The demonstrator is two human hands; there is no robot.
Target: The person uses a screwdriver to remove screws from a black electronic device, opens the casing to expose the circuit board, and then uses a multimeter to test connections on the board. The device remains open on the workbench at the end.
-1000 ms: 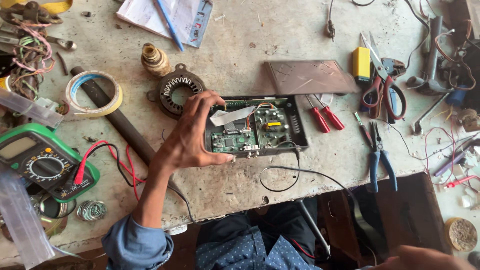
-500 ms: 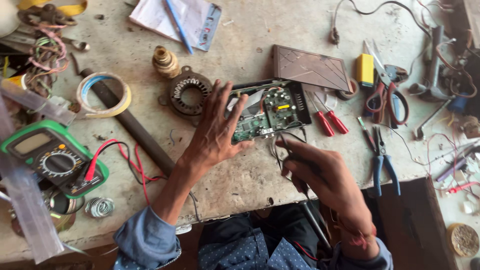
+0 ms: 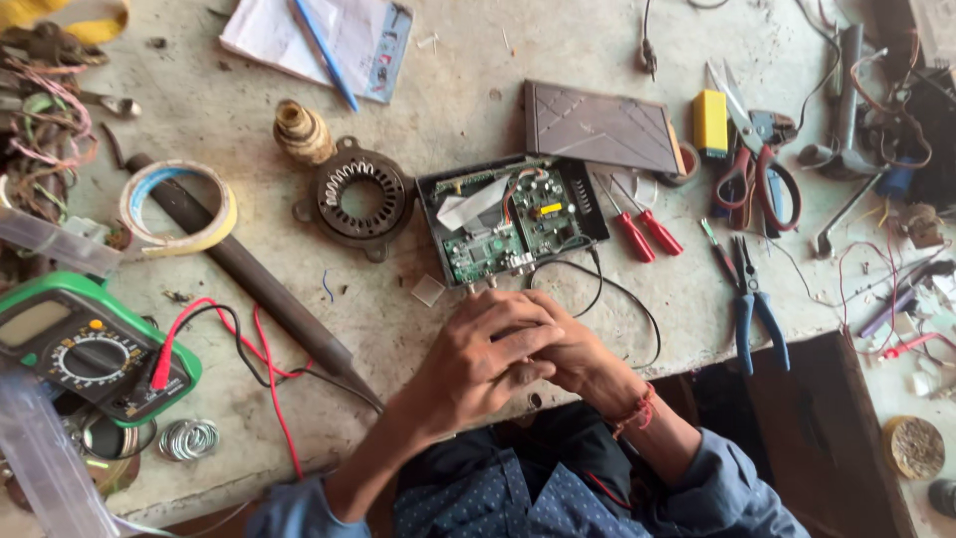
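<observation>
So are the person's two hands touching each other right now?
Touching. The head view shows the left hand laid over the right hand, fingers overlapping with no gap, just in front of the opened electronics box on the workbench.

Green multimeter's (image 3: 85, 351) grey rectangular screen (image 3: 33, 323) at left edge, small yellow box (image 3: 710, 122) upper right

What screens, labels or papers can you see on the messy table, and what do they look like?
Multimeter: far left edge, green casing, dark face with a round dial and a pale grey rectangular screen.
Notepad: top of the table, white sheets with a bluish printed strip along one side, a blue pen lying across it.
Yellow block: top right beside the scissors, small and rectangular; any label is too small to tell.
</observation>
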